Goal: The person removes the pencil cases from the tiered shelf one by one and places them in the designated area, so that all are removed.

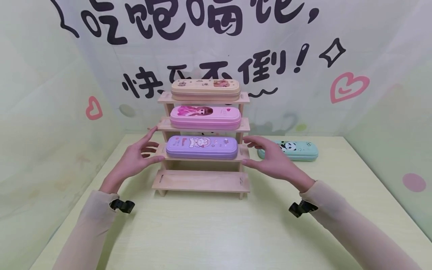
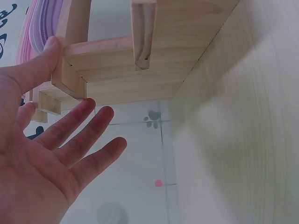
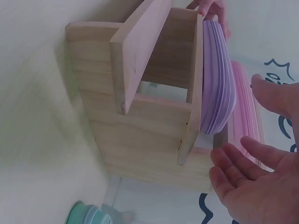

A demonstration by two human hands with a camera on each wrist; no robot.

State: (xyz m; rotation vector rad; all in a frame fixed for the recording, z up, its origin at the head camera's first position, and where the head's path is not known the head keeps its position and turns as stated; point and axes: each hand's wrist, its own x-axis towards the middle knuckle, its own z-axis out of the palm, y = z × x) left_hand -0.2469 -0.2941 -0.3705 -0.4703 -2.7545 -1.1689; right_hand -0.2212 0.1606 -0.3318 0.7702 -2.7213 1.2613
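Note:
A purple pencil case [image 1: 201, 147] with a cartoon figure lies on the second tier from the bottom of a stepped wooden rack [image 1: 202, 180]. My left hand [image 1: 139, 155] is at that tier's left end, its thumb at the board's edge and the other fingers spread beside the rack. By the right end, my right hand [image 1: 270, 159] has its fingers loosely bent with nothing between them; in the right wrist view it appears apart from the purple case. A pink pencil case [image 1: 206, 118] sits one tier higher, and a cream pencil case [image 1: 206, 90] occupies the top.
A mint green pencil case [image 1: 300, 150] with a panda lies on the pale table [image 1: 209, 232], behind and right of my right hand. A printed cloth backdrop [image 1: 270, 105] stands behind the rack. The lowest tier of the rack shows bare wood.

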